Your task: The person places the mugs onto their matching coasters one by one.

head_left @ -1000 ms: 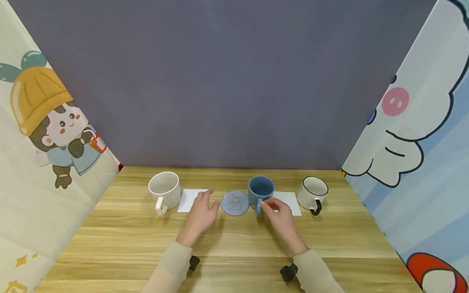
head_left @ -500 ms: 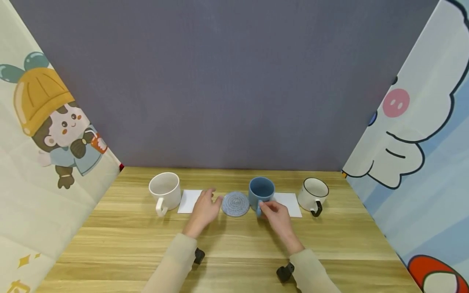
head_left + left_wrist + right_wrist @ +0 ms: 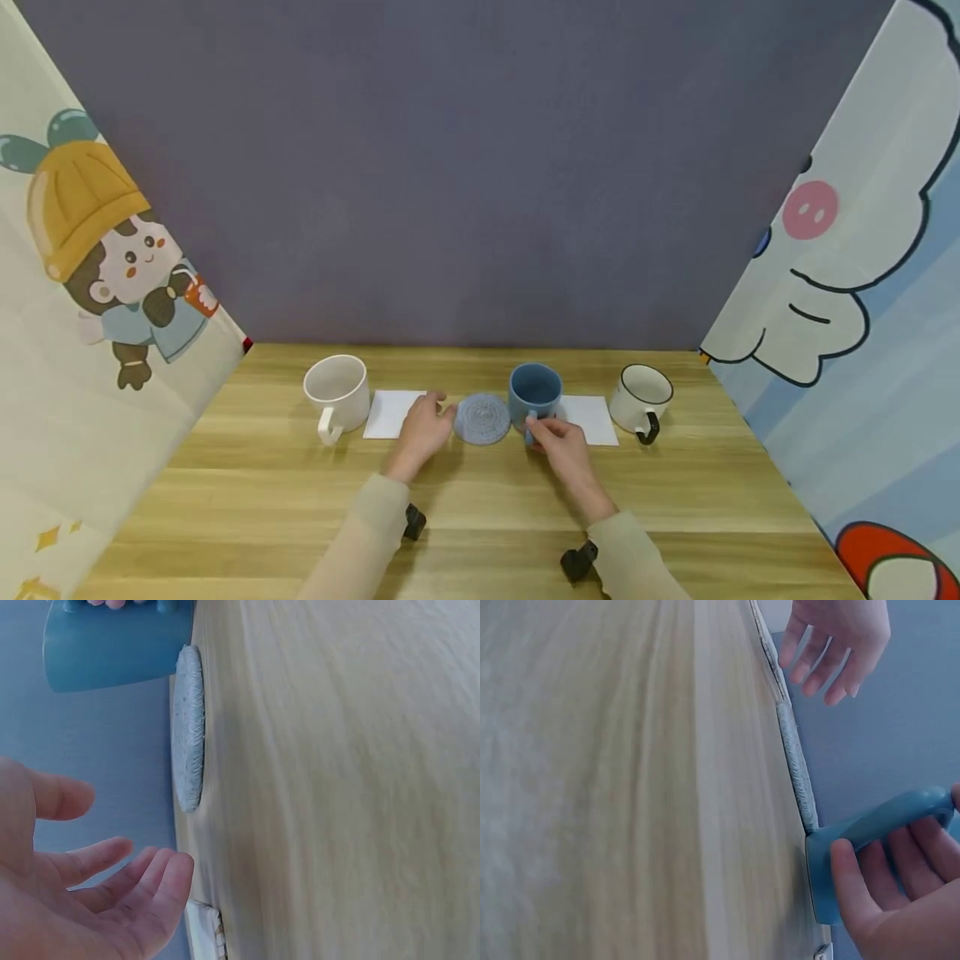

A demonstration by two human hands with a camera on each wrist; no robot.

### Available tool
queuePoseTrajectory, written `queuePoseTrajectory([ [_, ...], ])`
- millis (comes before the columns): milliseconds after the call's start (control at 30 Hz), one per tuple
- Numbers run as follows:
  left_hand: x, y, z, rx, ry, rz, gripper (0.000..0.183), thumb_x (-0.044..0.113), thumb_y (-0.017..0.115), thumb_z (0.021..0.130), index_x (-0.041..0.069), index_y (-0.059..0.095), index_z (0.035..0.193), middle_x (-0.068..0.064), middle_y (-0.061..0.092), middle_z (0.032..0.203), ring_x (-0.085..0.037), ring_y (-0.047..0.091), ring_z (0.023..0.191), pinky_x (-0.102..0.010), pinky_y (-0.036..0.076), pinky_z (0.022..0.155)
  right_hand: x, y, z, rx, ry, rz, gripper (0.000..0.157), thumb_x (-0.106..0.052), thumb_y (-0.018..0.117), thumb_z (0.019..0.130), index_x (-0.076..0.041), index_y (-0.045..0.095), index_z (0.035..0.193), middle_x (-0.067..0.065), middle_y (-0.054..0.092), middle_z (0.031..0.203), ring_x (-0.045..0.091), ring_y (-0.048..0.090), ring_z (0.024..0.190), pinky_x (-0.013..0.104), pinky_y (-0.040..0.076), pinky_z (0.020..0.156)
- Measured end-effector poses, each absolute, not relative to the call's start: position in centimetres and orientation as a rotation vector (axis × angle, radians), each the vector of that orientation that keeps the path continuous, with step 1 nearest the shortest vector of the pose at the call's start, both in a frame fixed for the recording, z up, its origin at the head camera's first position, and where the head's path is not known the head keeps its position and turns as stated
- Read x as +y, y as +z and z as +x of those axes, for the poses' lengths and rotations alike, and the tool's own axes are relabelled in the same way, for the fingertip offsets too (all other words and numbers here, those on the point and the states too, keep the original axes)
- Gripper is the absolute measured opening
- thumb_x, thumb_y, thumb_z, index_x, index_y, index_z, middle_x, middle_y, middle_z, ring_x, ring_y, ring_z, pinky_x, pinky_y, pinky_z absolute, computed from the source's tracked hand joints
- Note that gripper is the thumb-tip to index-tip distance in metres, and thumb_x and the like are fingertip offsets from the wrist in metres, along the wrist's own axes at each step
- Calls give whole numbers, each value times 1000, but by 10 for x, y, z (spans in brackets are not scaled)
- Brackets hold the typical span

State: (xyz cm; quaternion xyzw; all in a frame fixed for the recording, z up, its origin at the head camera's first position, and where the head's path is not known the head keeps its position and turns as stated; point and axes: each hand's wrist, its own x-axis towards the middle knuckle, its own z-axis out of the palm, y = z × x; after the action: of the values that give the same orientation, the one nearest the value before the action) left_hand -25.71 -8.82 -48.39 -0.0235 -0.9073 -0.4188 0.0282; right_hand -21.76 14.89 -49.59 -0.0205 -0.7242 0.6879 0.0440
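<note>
Three mugs stand upright in a row on the wooden counter [image 3: 487, 508]. Far left: plain white mug [image 3: 336, 398], handle toward the near side. Just right of it, a flat white square [image 3: 388, 414], its right edge partly hidden by the left hand [image 3: 424, 432]; that grip is wide and holds nothing, fingers loosely bent, apart from the coaster. Next, the round grey-blue coaster [image 3: 482, 419], flat. Blue mug [image 3: 535, 395] just right of it, on the counter, its near-side handle in the pinching grip of the right hand [image 3: 567, 454]. Then a second white square [image 3: 592, 420], and rightmost a black-rimmed white mug [image 3: 641, 402], black handle.
</note>
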Motion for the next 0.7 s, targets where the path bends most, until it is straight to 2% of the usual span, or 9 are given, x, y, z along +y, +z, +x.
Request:
queuePoseTrajectory([
  [167,-85,-488,-259,-2806,-1299,-88,44,23,57,101,-6,56,134,-22,61,120,-37,59,112,-53,49,94,145,-499,-219,-2223,2152,-40,31,-19,67,100,12,72,100,22,73,102,28,68,100,40,57,89],
  [367,-78,-488,-266,-2786,-1281,-109,42,17,58,98,-10,58,130,-26,65,117,-39,62,109,-55,50,93,144,-497,-221,-2199,2170,-49,29,-15,62,102,12,70,92,18,71,93,28,72,94,37,58,87],
  [533,-72,-490,-272,-2786,-1299,-71,43,13,59,96,-14,58,129,-29,67,116,-42,64,109,-55,52,92,146,-498,-222,-2167,2207,-69,29,-11,59,103,13,67,90,16,68,87,35,71,93,37,58,86],
  [700,-69,-493,-276,-2821,-1261,-20,37,11,60,95,-13,63,124,-27,67,119,-43,62,114,-54,50,97,149,-497,-221,-2158,2225,-78,29,-11,59,102,14,66,89,15,68,86,35,71,92,38,58,86],
])
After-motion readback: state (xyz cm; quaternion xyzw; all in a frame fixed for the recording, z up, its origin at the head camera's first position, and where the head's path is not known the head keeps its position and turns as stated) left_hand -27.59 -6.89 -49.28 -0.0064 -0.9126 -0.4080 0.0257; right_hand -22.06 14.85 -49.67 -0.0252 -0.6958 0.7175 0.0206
